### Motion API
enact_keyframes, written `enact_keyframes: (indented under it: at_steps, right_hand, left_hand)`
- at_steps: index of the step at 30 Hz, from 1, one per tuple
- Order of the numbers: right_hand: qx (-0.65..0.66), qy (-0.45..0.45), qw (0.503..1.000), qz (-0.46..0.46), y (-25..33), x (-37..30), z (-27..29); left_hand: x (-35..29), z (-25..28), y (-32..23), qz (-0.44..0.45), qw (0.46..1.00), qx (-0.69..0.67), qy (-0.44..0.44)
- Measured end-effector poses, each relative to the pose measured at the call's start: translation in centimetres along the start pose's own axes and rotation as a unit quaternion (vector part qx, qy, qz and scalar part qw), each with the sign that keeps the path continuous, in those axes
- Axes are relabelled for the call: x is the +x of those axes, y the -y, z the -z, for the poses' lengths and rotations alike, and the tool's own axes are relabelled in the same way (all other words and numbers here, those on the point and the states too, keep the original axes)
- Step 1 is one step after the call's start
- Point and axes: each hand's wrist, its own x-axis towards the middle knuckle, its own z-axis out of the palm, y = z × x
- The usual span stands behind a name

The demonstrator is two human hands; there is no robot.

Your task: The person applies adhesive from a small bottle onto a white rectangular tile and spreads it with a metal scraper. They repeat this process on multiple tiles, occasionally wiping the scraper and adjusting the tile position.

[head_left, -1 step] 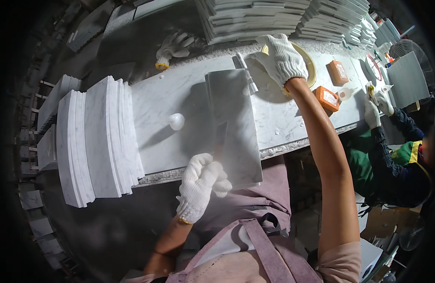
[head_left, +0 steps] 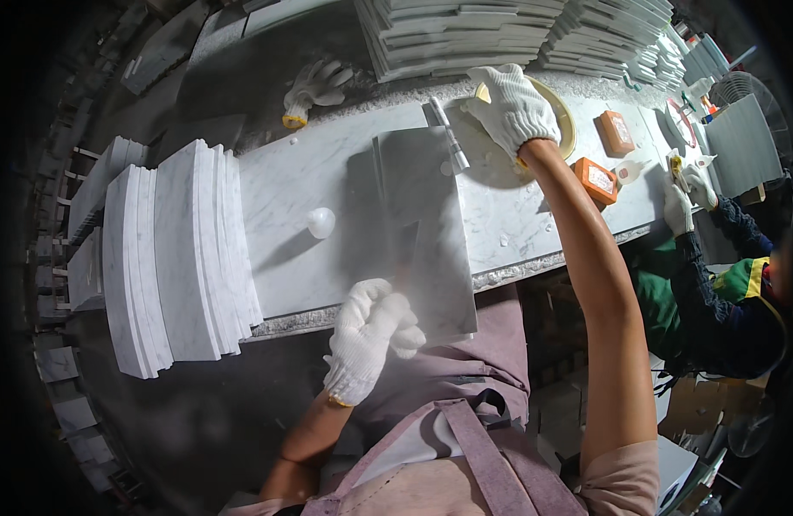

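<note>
My left hand [head_left: 371,331], in a white knitted glove, is closed at the table's front edge around a tool with a thin, flat blade [head_left: 408,245]; its handle is blurred. Beneath the blade lies a grey rectangular stone slab [head_left: 422,185], overhanging the front edge. My right hand [head_left: 517,107], also gloved, is over a pale yellow bowl [head_left: 569,129]. Its fingers bend at the bowl's far left rim, and what they grip is hidden. A silver and white marker-like stick [head_left: 449,138] rests by the slab's far right corner. Left of the slab stands a small white rounded object [head_left: 320,222].
Veined marble forms the tabletop [head_left: 272,198]. Stacked slabs stand at left [head_left: 190,258] and at the back [head_left: 465,39]. An empty glove [head_left: 315,86] lies behind. Two orange blocks [head_left: 596,180] sit at right, near a co-worker's gloved hands [head_left: 679,206].
The slab and my left hand have shifted very slightly. My right hand stays over the bowl.
</note>
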Motion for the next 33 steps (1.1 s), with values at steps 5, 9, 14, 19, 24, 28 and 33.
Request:
enact_keyframes:
  at_steps: [5,9,14,19,24,28,33]
  right_hand:
    - [-0.061,0.058,0.996,0.017,-1.2,1.0,-2.1]
    - [-0.067,0.031,0.997,0.039,-2.3,1.0,0.2]
    - [0.481,-0.145,0.864,-0.023,-6.7,-9.8,5.1]
    - [0.58,-0.211,0.697,-0.365,-7.7,-25.3,2.8]
    - [0.626,-0.184,0.639,-0.407,-6.9,-30.0,-1.5]
    - [0.578,-0.064,0.721,-0.377,-8.0,-29.3,-1.7]
    - [0.513,0.084,0.767,-0.375,-8.5,-27.2,0.5]
  left_hand:
    - [-0.2,-2.8,0.0,0.027,0.999,0.043,0.012]
    - [-1.2,-5.5,0.4,0.093,0.994,0.054,0.007]
    - [-0.8,-10.0,2.5,0.17,0.975,0.061,0.129]
    - [3.1,-13.8,6.8,0.173,0.974,0.06,0.131]
    - [5.5,-15.0,9.5,0.152,0.977,0.115,0.094]
    - [6.4,-15.0,10.1,0.138,0.984,0.09,0.071]
    - [6.6,-15.0,10.3,0.133,0.987,0.068,0.053]
